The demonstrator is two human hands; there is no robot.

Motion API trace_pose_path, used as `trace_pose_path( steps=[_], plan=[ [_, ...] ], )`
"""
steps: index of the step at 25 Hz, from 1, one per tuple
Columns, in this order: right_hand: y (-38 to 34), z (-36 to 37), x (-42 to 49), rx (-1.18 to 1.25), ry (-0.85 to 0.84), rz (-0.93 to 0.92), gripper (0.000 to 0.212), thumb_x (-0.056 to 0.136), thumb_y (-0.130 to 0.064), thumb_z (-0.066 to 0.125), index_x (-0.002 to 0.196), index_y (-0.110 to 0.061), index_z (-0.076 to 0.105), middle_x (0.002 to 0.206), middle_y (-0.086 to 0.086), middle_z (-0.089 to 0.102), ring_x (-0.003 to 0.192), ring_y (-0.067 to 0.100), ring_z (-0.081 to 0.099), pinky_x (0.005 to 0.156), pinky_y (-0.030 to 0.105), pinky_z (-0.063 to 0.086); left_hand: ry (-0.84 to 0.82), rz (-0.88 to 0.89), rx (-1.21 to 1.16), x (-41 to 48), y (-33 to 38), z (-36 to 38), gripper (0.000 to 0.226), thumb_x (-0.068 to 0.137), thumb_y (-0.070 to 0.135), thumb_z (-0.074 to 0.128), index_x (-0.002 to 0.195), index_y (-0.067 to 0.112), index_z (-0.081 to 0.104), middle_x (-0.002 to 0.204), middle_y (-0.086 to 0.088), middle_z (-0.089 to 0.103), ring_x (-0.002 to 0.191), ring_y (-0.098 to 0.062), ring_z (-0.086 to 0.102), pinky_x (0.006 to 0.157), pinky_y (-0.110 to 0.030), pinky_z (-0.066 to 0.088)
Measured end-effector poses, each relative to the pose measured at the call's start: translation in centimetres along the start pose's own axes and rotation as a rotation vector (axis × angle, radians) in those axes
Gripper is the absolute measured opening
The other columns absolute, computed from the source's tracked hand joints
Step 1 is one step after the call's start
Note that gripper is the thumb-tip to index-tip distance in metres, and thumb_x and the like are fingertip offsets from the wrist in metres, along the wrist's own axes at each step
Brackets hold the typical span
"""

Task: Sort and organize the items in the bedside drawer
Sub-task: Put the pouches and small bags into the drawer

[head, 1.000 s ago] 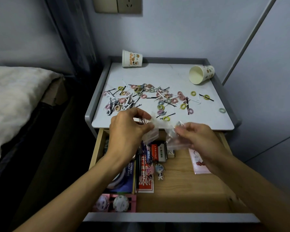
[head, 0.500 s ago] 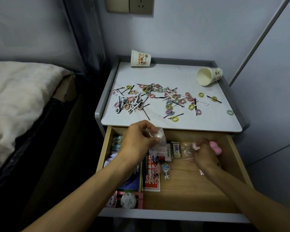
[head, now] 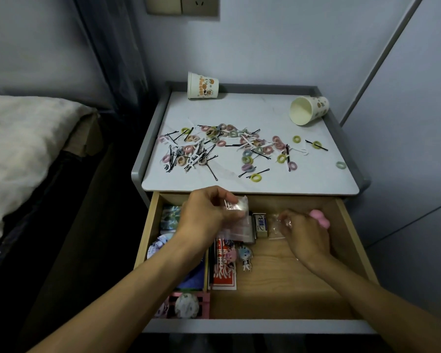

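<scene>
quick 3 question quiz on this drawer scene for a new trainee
1. True or false: the paper cup at the right rear of the nightstand top stands upright.
2. What does the left hand pinch over the open drawer? A) a black hairpin B) a clear plastic bag C) a pen
3. Where do the loose hair ties lie?

Key:
1. False: it lies on its side, mouth toward the camera.
2. B.
3. Scattered on the nightstand top among black hairpins, not in the drawer.
</scene>
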State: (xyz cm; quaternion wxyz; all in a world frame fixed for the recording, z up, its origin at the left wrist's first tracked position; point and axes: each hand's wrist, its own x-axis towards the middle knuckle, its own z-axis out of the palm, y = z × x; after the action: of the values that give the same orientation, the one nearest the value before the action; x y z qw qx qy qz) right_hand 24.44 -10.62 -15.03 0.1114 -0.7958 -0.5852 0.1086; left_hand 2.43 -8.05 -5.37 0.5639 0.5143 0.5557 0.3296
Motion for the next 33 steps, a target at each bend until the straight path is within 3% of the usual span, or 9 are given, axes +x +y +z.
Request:
trace_pose_path(
  steps=[1, 3, 5, 7, 10, 15, 21, 28, 33],
  plan=[
    [-0.4, -0.8, -0.5, -0.159, 0.019, -0.068, 0.022, 0.093, -0.034, 0.062, 0.115, -0.034, 0.067, 0.105, -0.001, 0.07, 0.1, 0.021, 0.061, 0.08, 0.029, 0.049, -0.006, 0.005, 0.009, 0.1, 0.0, 0.2, 0.019, 0.075, 0.004, 0.08, 0.086, 0.014, 0.068, 0.09, -0.007, 0.072, 0.077, -0.022, 0.073, 0.066, -0.035, 0.061],
    [-1.4, -2.9, -1.5, -0.119, 0.046, -0.148, 0.023, 0.094, -0.04, 0.058, 0.115, -0.035, 0.068, 0.107, -0.006, 0.068, 0.098, 0.017, 0.059, 0.085, 0.033, 0.048, -0.015, 0.024, 0.036, 0.4, 0.0, 0.6, 0.024, 0.072, 0.002, 0.082, 0.086, 0.016, 0.068, 0.092, -0.009, 0.072, 0.082, -0.027, 0.072, 0.07, -0.043, 0.061],
    [-2.7, -5.5, -2.6, 0.424, -0.08, -0.068, 0.022, 0.096, -0.04, 0.056, 0.107, -0.029, 0.072, 0.095, -0.011, 0.071, 0.091, 0.009, 0.064, 0.084, 0.029, 0.051, -0.046, 0.037, 0.047, 0.3, 0.1, 1.2, 0.028, 0.07, 0.0, 0.083, 0.088, 0.016, 0.067, 0.094, -0.01, 0.071, 0.083, -0.028, 0.071, 0.069, -0.044, 0.061],
    [-4.3, -7.4, -3.9, 0.994, -0.299, 0.051, 0.026, 0.098, -0.033, 0.054, 0.103, -0.018, 0.074, 0.092, -0.001, 0.076, 0.091, 0.016, 0.07, 0.084, 0.032, 0.054, -0.1, 0.05, 0.03, 0.0, 0.1, 1.9, 0.031, 0.068, -0.001, 0.084, 0.088, 0.015, 0.067, 0.089, -0.01, 0.071, 0.077, -0.026, 0.071, 0.065, -0.039, 0.06],
    [-4.9, -8.0, -4.6, 1.21, -0.332, 0.117, 0.023, 0.096, -0.022, 0.058, 0.101, -0.006, 0.073, 0.093, 0.01, 0.076, 0.085, 0.02, 0.07, 0.077, 0.031, 0.055, -0.146, 0.062, 0.018, -0.7, 0.2, 2.8, 0.028, 0.069, -0.003, 0.083, 0.085, 0.015, 0.068, 0.079, -0.005, 0.07, 0.071, -0.02, 0.069, 0.065, -0.034, 0.059],
    [-5.0, -8.2, -4.0, 1.202, -0.239, 0.118, 0.017, 0.095, -0.017, 0.059, 0.094, -0.004, 0.071, 0.087, 0.009, 0.075, 0.077, 0.019, 0.07, 0.066, 0.024, 0.057, -0.117, 0.045, -0.081, -0.8, 0.6, 2.8, 0.024, 0.07, -0.007, 0.079, 0.088, 0.006, 0.069, 0.086, -0.02, 0.069, 0.074, -0.028, 0.07, 0.064, -0.032, 0.06],
    [-5.5, -7.1, -3.7, 0.75, 0.119, -0.078, 0.014, 0.096, -0.02, 0.059, 0.084, -0.014, 0.065, 0.069, -0.001, 0.067, 0.065, 0.01, 0.064, 0.061, 0.033, 0.054, -0.155, 0.032, -0.082, -0.9, 0.3, 3.2, 0.025, 0.076, 0.001, 0.079, 0.094, 0.008, 0.064, 0.089, -0.021, 0.069, 0.073, -0.026, 0.07, 0.069, -0.035, 0.06],
    [-4.9, -6.4, -4.6, 0.771, 0.138, -0.124, 0.012, 0.095, -0.018, 0.06, 0.084, -0.016, 0.064, 0.066, -0.001, 0.066, 0.062, 0.012, 0.064, 0.059, 0.042, 0.055, -0.134, 0.025, -0.006, -0.9, 0.1, 3.1, 0.012, 0.08, 0.0, 0.075, 0.087, 0.002, 0.065, 0.086, -0.027, 0.067, 0.062, -0.017, 0.065, 0.055, -0.022, 0.052],
    [-4.8, -6.3, -4.6, 0.767, 0.125, -0.206, 0.005, 0.095, -0.02, 0.06, 0.098, -0.021, 0.063, 0.072, -0.001, 0.068, 0.068, 0.014, 0.066, 0.063, 0.035, 0.055, -0.183, 0.011, -0.039, -0.7, -0.1, 3.2, 0.016, 0.078, 0.001, 0.077, 0.082, 0.009, 0.063, 0.07, -0.005, 0.066, 0.061, -0.014, 0.065, 0.06, -0.025, 0.051]
  ],
)
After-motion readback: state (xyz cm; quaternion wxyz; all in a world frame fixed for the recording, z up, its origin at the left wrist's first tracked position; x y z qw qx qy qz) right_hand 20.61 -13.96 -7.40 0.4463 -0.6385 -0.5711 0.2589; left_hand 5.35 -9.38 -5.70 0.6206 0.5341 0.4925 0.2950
